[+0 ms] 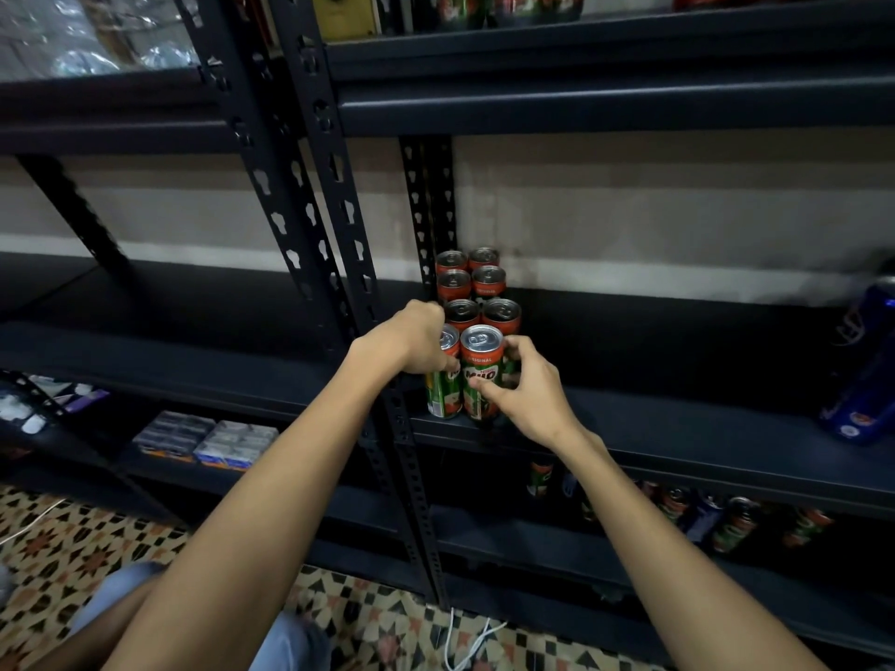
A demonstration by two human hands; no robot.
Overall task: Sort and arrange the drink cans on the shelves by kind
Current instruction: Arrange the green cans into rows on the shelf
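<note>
While both arms are extended toward the dark metal shelf (629, 428), two upright cans at the front of a double row are held, one by each hand. The left hand (416, 339) is curled over the top and side of the front left can (444, 380), with its fingers clenched round the upper body of that can. The right hand (528, 385) is wrapped round the front right can (480, 375); its thumb is pressed on the near face of the label and its fingers (516, 346) are hooked round the far side. Both cans are stood on the shelf edge, touching each other, just beside the perforated upright post (358, 263).

Behind the two held cans, a row of cans (472, 288) of the same red and green kind is lined up in pairs toward the back wall, packed close together. A blue can (867, 375) is seen tilted at the far right of the same shelf, well apart from the row. On the shelf below, mixed cans (717, 515) are stored, some green and red, some blue; their exact arrangement cannot be told in the shadow. Further cans (508, 7) are visible on the shelf above. Flat packs (208, 438) are laid on the lower shelf of the neighbouring rack at the left. A patterned tile floor (72, 549) and a white cable (465, 636) are seen beneath.
</note>
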